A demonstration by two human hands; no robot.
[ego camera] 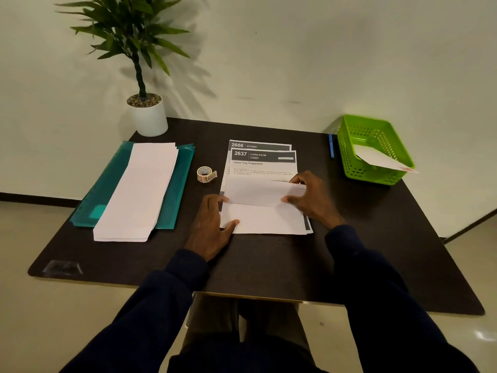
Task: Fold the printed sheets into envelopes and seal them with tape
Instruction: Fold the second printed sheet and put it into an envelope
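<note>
The top printed sheet (262, 168), headed "2637 Living Room", lies mid-table on a second sheet (258, 145) headed "2666 Kitchen", its near part folded up over the text. The right hand (309, 197) pinches the flap's right edge between thumb and fingers. The left hand (212, 222) lies fairly flat, thumb and fingertips pressing the sheet's left edge. A tape roll (205, 174) stands just left of the sheets. Further left, white paper (139, 189) rests on teal folders (180, 184). On the table (269, 265), far right, a green basket (376, 176) holds a folded paper.

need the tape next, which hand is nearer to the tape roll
Left. The left hand rests on the sheet's left edge, close to the tape roll; the right hand pinches the flap across the sheet.
</note>
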